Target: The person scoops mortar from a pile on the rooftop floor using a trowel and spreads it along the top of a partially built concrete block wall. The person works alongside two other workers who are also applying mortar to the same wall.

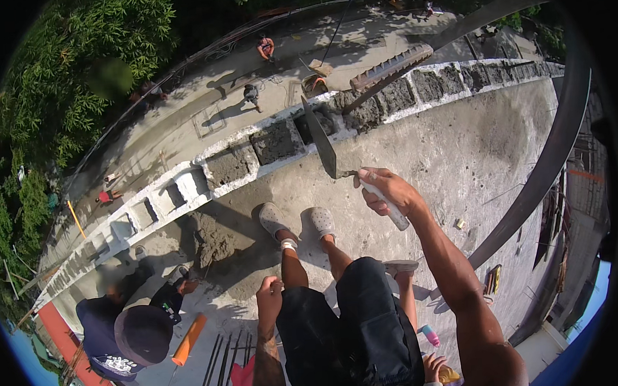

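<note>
My right hand is closed around the pale handle of a pointed trowel. The trowel's blade stands nearly upright in view, its tip over an opening in the block wall. Several hollow cells along the wall's top are packed with grey mortar; others toward the left are unfilled. Beside the trowel a thick ribbed steel bar rises from the wall. My left hand hangs by my left thigh, fingers curled in, with nothing seen in them. A heap of wet mortar lies on the floor left of my feet.
At the left, a co-worker in a dark cap bends near the wall. An orange length of material and steel rods lie behind. Another person's hand shows at lower right. Beyond the wall, people are on a road far below.
</note>
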The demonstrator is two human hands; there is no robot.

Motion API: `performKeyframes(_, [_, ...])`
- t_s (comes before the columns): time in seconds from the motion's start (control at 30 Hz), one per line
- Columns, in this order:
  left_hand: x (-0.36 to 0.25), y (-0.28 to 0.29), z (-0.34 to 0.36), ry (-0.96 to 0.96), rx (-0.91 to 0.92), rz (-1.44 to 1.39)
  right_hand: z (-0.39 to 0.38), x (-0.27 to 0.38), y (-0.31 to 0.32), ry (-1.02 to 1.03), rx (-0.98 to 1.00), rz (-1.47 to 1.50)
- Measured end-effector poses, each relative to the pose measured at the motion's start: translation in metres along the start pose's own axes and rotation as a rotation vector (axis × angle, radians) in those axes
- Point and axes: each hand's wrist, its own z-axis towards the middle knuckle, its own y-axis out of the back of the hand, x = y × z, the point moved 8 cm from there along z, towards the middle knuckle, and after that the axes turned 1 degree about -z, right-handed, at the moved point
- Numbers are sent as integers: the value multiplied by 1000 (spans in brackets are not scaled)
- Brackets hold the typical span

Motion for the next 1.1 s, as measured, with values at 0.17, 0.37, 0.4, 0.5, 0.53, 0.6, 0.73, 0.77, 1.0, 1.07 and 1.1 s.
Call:
performKeyframes(0.17, [1, -23, -6, 105, -17, -65, 18, -15, -20, 150, -25, 246])
performKeyframes(0.37, [36, -33, -29, 65, -198, -127, 3, -16, -64, 411, 34, -334])
performKeyframes(0.4, [44, -35, -31, 41, -240, -84, 7, -36, -69, 376, 38, -411])
performKeyframes(0.5, [86, -52, -27, 88, -227, -73, 48, -131, -84, 146, 232, -552])
performKeyframes(0.53, [106, -61, -26, 153, -171, -50, 70, -167, -89, 93, 312, -597])
performKeyframes(0.6, [136, -69, -23, 141, -211, -164, 127, -228, -72, -4, 182, -1063])
performKeyframes(0.73, [204, -96, -17, 221, -196, -218, 221, -301, -66, -19, -10, -1418])
performKeyframes(0.77, [221, -104, -14, 227, -198, -257, 242, -312, -78, 71, -10, -1454])
performKeyframes(1.0, [278, -150, 11, 112, -89, -166, 468, -357, -193, 105, -51, -1896])
performKeyframes(1.07, [283, -156, 13, 160, 31, -122, 532, -351, -242, 102, -79, -1936])
performKeyframes(1.1, [287, -161, 11, 223, 142, -90, 558, -346, -272, 193, -106, -1936])
